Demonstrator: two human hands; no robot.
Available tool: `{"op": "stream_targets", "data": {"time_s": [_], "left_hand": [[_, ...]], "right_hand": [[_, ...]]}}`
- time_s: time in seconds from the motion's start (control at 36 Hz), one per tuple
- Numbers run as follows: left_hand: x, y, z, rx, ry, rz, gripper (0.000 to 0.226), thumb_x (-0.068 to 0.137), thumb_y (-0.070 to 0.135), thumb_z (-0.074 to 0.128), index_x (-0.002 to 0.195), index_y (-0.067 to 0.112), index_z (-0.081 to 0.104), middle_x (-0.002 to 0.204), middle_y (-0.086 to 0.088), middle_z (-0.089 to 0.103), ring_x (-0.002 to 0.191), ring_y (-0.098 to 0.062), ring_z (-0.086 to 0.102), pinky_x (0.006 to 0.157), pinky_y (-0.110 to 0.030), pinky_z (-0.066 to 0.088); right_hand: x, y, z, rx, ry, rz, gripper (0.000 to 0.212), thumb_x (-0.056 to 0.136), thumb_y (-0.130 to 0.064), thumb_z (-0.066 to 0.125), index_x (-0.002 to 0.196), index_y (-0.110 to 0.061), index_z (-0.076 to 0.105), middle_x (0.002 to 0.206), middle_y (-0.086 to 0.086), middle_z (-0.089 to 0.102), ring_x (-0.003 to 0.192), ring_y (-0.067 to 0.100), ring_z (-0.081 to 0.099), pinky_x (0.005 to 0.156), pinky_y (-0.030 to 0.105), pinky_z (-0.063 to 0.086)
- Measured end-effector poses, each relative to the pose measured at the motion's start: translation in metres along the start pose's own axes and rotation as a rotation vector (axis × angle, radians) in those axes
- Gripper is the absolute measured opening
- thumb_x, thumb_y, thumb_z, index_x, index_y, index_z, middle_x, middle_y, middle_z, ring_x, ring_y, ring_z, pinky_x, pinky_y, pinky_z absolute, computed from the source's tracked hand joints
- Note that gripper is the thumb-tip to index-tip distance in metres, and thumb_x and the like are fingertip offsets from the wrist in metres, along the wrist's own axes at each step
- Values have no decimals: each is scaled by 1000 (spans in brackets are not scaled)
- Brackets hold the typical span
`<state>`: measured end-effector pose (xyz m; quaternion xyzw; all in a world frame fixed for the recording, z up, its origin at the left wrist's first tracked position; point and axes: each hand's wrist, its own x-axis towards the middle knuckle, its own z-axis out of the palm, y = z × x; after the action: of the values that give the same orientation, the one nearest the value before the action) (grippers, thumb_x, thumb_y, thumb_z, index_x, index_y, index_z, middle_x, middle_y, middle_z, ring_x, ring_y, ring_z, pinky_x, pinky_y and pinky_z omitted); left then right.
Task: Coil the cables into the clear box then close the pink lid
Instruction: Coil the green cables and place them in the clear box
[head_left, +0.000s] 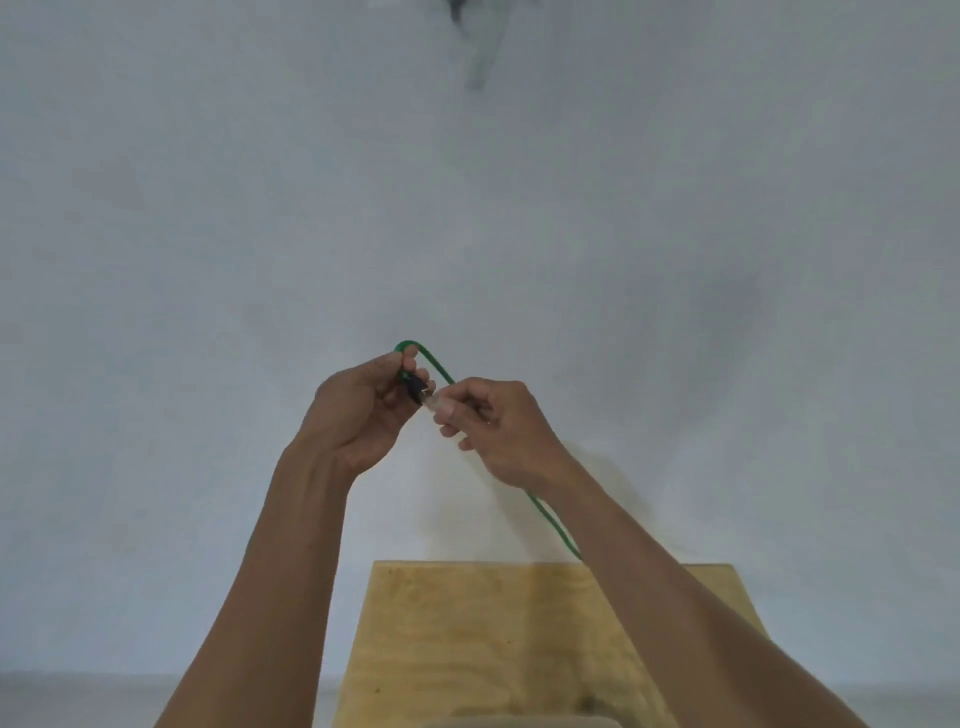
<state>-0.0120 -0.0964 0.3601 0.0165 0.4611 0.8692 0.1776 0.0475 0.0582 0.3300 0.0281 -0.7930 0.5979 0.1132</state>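
Observation:
Both of my hands are raised in front of a pale wall, above the table. My left hand (363, 410) grips the dark end of a green cable (436, 364), which loops up over its fingers. My right hand (491, 426) pinches a clear plug (434, 401) close to the left fingertips. The green cable passes behind my right hand and runs down beside my right forearm toward the table. The clear box and the pink lid are out of view.
A light wooden table top (467, 639) lies below my arms at the bottom centre. A grey-white wall (208, 260) fills the rest, with a dark smudge (480, 57) at the top. A pale rounded edge (519, 722) shows at the very bottom.

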Motion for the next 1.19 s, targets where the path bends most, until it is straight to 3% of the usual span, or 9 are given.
{"op": "stream_targets", "data": {"time_s": [0.17,0.39,0.53,0.64,0.75,0.81,0.89,1.03,1.19], "left_hand": [[-5,16,36,-15,-79,134,21,102,8,49,101,-6,65,93,-14,70,85,-24,70,81,-33,60],[-25,41,69,56,-217,331,17,100,2,47,100,-4,63,83,-9,70,78,-20,70,77,-31,60],[-28,33,78,151,-295,334,8,87,2,64,91,-4,67,77,-12,66,73,-24,65,77,-31,58],[-28,16,75,181,-327,238,18,87,1,60,102,-5,68,78,-12,62,71,-22,62,77,-31,57],[-25,-3,76,217,-298,178,24,100,13,51,107,-4,66,73,-11,53,65,-22,54,72,-33,55],[-22,-9,76,293,-300,169,30,101,18,50,112,-4,66,74,-13,56,69,-24,57,76,-34,55],[-17,-17,72,429,-363,142,26,100,7,49,116,-7,63,88,-17,67,83,-28,68,84,-33,56],[-9,-34,77,382,-368,86,22,98,-6,46,113,-7,64,88,-16,65,82,-27,65,85,-34,56],[-9,-56,97,308,-361,41,30,106,15,42,108,-4,64,69,-5,44,59,-15,43,66,-32,44]], "right_hand": [[13,-13,-25,-17,3,-94,10,95,-26,65,99,-21,73,84,-4,73,75,7,72,73,37,60],[53,-45,-43,-69,-13,-241,56,96,-40,61,145,-48,36,145,-21,44,100,7,65,83,35,60],[71,-53,-46,-60,-141,-319,45,92,1,54,127,-26,62,110,1,67,65,1,61,58,12,46],[78,-48,-51,-83,-29,-278,19,80,-13,66,80,-32,67,87,-7,66,72,13,59,67,28,48],[74,-35,-69,-342,-29,-391,17,94,-3,58,93,-18,66,79,-16,65,71,-6,61,67,10,43],[72,-33,-77,-411,-65,-423,25,92,4,53,96,-16,67,77,-6,66,64,6,59,58,19,45],[73,-31,-86,-535,-108,-471,26,91,2,56,104,-15,72,90,8,70,82,25,65,75,38,54],[69,-27,-98,-549,-137,-473,25,94,-1,60,112,-11,75,105,3,67,97,19,65,89,33,53],[57,-1,-116,-313,-91,-313,30,89,8,62,110,-8,74,97,2,70,92,13,67,88,22,51]]}}
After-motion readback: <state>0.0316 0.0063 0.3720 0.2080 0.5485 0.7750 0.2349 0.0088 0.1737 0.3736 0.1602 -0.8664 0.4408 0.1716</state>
